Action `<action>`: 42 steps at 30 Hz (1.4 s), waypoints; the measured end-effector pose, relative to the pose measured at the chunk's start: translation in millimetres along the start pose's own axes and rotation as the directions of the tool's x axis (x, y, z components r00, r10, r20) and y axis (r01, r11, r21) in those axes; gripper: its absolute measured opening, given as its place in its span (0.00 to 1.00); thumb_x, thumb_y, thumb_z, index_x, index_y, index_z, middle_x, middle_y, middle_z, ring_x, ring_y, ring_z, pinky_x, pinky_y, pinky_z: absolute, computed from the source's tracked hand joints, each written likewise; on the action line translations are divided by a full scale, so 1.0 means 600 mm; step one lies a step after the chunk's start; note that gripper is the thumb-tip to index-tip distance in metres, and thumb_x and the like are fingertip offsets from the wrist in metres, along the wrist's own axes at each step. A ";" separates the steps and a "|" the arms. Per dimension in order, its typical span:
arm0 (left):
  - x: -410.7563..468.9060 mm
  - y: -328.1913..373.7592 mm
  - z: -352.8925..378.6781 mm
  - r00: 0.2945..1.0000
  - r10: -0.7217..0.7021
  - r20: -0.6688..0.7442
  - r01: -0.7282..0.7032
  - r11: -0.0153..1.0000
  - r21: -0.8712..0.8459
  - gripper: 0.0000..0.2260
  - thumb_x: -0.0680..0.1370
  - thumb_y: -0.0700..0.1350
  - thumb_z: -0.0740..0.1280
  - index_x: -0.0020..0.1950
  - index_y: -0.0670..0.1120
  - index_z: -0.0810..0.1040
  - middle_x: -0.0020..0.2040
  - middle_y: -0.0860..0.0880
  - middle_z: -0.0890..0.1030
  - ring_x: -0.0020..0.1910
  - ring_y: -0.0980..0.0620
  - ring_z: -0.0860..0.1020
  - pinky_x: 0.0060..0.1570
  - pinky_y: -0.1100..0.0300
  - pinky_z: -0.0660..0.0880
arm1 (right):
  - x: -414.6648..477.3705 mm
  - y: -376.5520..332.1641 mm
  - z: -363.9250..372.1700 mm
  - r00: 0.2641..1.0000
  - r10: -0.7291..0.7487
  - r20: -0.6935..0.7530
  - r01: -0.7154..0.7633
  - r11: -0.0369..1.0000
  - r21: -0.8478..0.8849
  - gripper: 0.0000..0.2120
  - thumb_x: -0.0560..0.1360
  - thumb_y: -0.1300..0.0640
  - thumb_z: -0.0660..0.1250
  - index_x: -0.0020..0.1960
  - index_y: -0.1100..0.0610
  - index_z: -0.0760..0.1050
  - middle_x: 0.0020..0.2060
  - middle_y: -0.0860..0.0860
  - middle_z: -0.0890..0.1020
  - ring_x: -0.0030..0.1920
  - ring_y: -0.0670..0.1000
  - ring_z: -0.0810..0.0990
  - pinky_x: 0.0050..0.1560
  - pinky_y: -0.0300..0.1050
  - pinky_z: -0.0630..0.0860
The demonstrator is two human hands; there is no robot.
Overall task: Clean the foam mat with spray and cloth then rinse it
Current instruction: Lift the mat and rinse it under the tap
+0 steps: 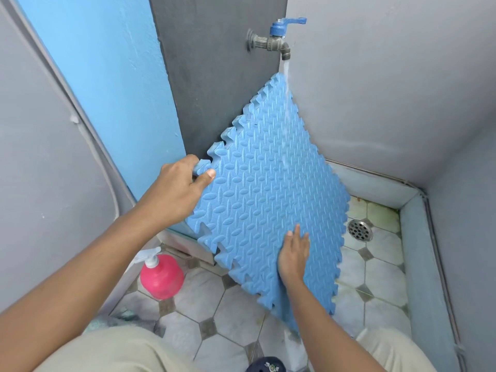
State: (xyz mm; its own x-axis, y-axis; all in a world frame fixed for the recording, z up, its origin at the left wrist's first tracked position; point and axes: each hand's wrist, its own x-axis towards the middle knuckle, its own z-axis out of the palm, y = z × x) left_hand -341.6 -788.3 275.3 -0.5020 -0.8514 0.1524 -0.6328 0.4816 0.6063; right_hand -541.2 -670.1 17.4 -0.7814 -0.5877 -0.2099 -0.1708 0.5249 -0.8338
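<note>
A blue foam mat (pixel 265 189) with jigsaw edges stands tilted on one corner under the wall tap (pixel 279 41). Water runs from the tap down the mat's upper right edge. My left hand (pixel 179 189) grips the mat's left corner, thumb on the front face. My right hand (pixel 294 253) lies flat on the mat's lower face, fingers spread. A pink spray bottle (pixel 161 275) with a white trigger stands on the floor at the lower left. A bluish cloth (pixel 118 318) lies crumpled on the floor by my left knee, partly hidden.
The tiled floor (pixel 375 275) is wet, with a round metal drain (pixel 360 230) to the right of the mat. Grey walls close in on the left and right, and a low kerb (pixel 424 251) runs along the right side. My knees fill the bottom edge.
</note>
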 end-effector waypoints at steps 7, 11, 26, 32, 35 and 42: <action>0.004 0.010 -0.002 0.999 -0.009 -0.034 0.009 1.000 -0.002 0.18 0.82 0.51 0.63 0.38 0.42 0.66 0.30 0.47 0.70 0.30 0.48 0.67 0.31 0.56 0.64 | -0.017 -0.102 0.009 0.992 -0.088 0.092 0.082 0.995 0.062 0.29 0.86 0.40 0.47 0.84 0.47 0.46 0.84 0.46 0.45 0.83 0.45 0.39 0.81 0.59 0.34; 0.005 0.009 -0.001 0.999 -0.008 -0.036 0.008 1.000 -0.013 0.18 0.82 0.51 0.63 0.39 0.40 0.68 0.31 0.46 0.70 0.30 0.48 0.68 0.30 0.56 0.64 | -0.061 -0.211 0.016 0.860 -0.488 0.148 0.465 0.870 0.165 0.28 0.86 0.40 0.47 0.84 0.42 0.46 0.84 0.39 0.43 0.81 0.38 0.37 0.79 0.48 0.31; 0.010 -0.002 0.000 1.000 0.019 -0.025 -0.020 1.000 -0.021 0.18 0.81 0.53 0.63 0.38 0.41 0.68 0.31 0.45 0.71 0.31 0.47 0.68 0.33 0.56 0.64 | 0.145 -0.192 -0.030 0.981 -0.184 0.064 0.169 0.967 0.188 0.29 0.87 0.42 0.48 0.85 0.53 0.52 0.84 0.49 0.53 0.84 0.47 0.48 0.83 0.52 0.43; 0.010 0.001 -0.001 0.999 0.024 -0.031 -0.024 1.000 0.009 0.19 0.81 0.53 0.63 0.36 0.43 0.66 0.30 0.47 0.68 0.29 0.50 0.66 0.29 0.62 0.62 | 0.196 -0.467 -0.042 0.991 -0.129 0.041 0.033 0.523 0.852 0.28 0.86 0.46 0.57 0.79 0.63 0.65 0.78 0.59 0.68 0.79 0.58 0.66 0.80 0.55 0.62; 0.010 -0.003 -0.001 0.999 0.031 -0.031 -0.031 1.000 0.001 0.19 0.81 0.53 0.63 0.37 0.42 0.66 0.30 0.46 0.69 0.29 0.49 0.66 0.30 0.60 0.63 | 0.212 -0.533 -0.046 0.962 -0.267 0.049 0.148 0.669 0.729 0.26 0.82 0.41 0.59 0.65 0.62 0.78 0.68 0.57 0.80 0.68 0.57 0.78 0.73 0.54 0.67; 0.010 -0.010 0.001 0.999 0.042 -0.030 -0.042 0.999 -0.013 0.19 0.80 0.54 0.63 0.36 0.44 0.66 0.28 0.49 0.66 0.27 0.50 0.65 0.28 0.61 0.62 | 0.308 -0.399 -0.009 0.854 -0.497 0.152 0.498 0.866 0.035 0.30 0.84 0.34 0.48 0.83 0.41 0.53 0.83 0.42 0.54 0.84 0.46 0.46 0.81 0.51 0.42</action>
State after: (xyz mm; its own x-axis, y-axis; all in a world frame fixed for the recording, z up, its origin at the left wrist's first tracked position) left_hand -341.4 -796.0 271.9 -0.5099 -0.8363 0.2014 -0.6034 0.5146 0.6092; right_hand -648.0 -900.6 180.9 -0.4916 -0.8564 0.1580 -0.5162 0.1405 -0.8448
